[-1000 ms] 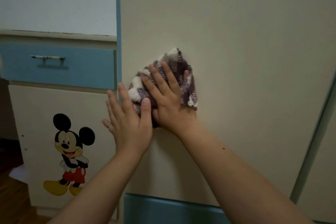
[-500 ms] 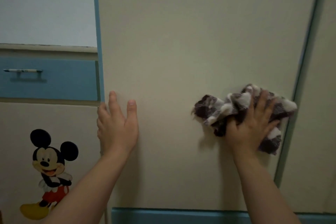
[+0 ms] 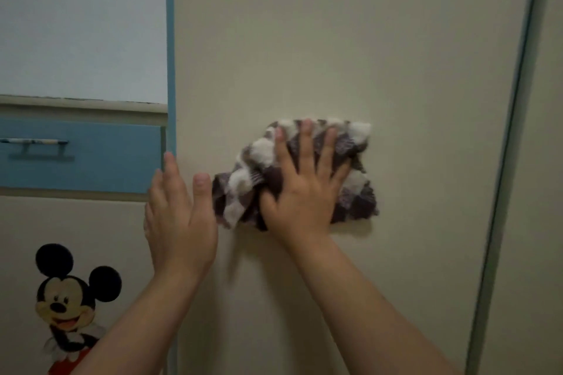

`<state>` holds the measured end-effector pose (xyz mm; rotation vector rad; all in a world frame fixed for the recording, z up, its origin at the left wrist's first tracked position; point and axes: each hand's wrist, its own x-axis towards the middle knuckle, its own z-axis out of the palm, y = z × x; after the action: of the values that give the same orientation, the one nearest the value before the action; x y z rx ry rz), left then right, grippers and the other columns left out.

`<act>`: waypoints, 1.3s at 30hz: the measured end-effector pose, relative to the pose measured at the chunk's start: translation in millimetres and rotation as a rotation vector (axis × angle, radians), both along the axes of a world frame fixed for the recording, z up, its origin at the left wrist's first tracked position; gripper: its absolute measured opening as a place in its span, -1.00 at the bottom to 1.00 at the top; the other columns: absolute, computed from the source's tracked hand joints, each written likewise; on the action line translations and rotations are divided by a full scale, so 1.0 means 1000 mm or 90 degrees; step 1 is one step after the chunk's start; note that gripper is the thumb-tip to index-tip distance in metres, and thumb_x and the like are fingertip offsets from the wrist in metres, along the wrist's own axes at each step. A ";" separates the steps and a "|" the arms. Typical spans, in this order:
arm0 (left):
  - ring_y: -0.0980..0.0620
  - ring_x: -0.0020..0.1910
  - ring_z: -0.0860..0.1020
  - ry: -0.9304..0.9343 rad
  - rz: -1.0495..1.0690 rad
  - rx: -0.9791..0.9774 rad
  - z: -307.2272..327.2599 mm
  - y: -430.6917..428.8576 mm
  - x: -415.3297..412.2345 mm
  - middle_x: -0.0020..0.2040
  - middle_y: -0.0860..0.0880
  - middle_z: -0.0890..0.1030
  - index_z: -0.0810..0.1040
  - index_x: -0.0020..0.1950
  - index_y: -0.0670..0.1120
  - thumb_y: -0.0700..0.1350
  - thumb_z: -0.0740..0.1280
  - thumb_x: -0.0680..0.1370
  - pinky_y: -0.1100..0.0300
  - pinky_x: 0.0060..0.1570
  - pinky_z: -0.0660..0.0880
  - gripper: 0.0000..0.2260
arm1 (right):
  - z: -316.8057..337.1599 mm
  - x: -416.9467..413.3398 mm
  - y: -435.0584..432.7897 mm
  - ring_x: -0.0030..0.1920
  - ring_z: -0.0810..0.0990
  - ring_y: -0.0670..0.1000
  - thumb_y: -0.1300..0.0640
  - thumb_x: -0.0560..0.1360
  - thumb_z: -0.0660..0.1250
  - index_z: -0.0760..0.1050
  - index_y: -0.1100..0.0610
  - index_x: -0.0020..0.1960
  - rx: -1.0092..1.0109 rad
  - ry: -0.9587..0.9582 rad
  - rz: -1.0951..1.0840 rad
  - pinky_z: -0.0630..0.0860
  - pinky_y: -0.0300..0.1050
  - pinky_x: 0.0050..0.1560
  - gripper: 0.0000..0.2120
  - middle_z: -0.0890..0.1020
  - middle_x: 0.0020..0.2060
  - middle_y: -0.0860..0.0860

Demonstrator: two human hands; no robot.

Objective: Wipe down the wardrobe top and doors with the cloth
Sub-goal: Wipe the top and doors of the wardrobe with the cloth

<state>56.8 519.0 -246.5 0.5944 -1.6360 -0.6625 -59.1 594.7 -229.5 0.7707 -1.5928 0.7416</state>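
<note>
A cream wardrobe door (image 3: 350,39) with blue edge strips fills the middle of the head view. My right hand (image 3: 304,189) presses a bunched brown-and-white checked cloth (image 3: 253,189) flat against the door at mid height, fingers spread over it. My left hand (image 3: 179,216) rests flat on the door's left edge, fingers together and pointing up, holding nothing; its thumb almost touches the cloth's left end. The wardrobe top is out of view.
Left of the door is a lower cabinet with a blue drawer (image 3: 91,158) and its bar handle (image 3: 33,141), and a cream panel with a cartoon mouse sticker (image 3: 70,307). A pale wall (image 3: 76,18) is above it. A second door (image 3: 536,161) stands at the right.
My right hand slid the cloth from the door's left side to its right edge, and now back left toward the middle and slightly higher. My left hand stayed on the door's left edge.
</note>
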 end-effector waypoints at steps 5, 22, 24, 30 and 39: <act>-0.06 0.51 -0.04 -0.068 0.060 -0.069 0.000 -0.004 0.006 0.54 -0.11 -0.01 -0.09 0.51 0.05 0.36 -0.19 0.37 -0.11 0.42 -0.09 -0.25 | -0.014 0.034 -0.050 0.49 0.07 0.20 -0.15 0.46 0.07 0.25 -0.07 0.45 0.121 0.096 0.016 -0.18 0.34 0.38 -0.44 0.26 0.47 0.05; -0.04 0.50 0.02 0.027 -0.014 -0.007 0.013 -0.001 -0.017 0.53 -0.09 0.05 -0.04 0.52 0.00 0.25 0.01 0.41 -0.03 0.44 -0.03 -0.27 | 0.079 -0.051 0.058 0.45 0.19 0.23 -0.22 0.30 0.14 0.32 -0.03 0.42 0.066 0.147 -0.054 -0.06 0.42 0.32 -0.29 0.31 0.44 0.10; -0.07 0.48 0.09 0.058 -0.013 -0.032 0.014 0.001 -0.017 0.51 -0.11 0.10 -0.01 0.51 -0.03 0.28 0.01 0.40 -0.03 0.43 0.02 -0.25 | 0.081 -0.068 0.085 0.48 0.11 0.22 -0.23 0.31 0.12 0.25 -0.02 0.46 0.015 0.062 -0.075 -0.10 0.45 0.30 -0.26 0.24 0.47 0.09; 0.01 0.33 0.33 0.207 -0.094 -0.003 0.025 -0.008 -0.012 0.37 -0.08 0.34 0.15 0.47 -0.02 0.12 0.11 0.43 0.12 0.30 0.24 -0.38 | 0.086 -0.101 0.142 0.51 -0.06 0.18 -0.24 0.29 0.03 0.13 -0.01 0.51 -0.045 -0.062 -0.104 -0.20 0.45 0.32 -0.19 0.08 0.52 0.02; 0.06 0.20 0.38 0.259 0.004 -0.140 0.055 -0.024 -0.015 0.24 -0.15 0.45 0.43 0.29 -0.12 0.09 0.13 0.45 0.15 0.23 0.29 -0.51 | 0.123 -0.052 0.067 0.50 0.00 0.24 -0.25 0.25 0.05 0.24 -0.02 0.47 -0.045 0.007 -0.058 -0.16 0.45 0.31 -0.20 0.16 0.50 0.05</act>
<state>42.0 495.0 -191.5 0.2807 -1.3016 -0.5479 -111.4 661.5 -106.5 0.6462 -1.5726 0.7226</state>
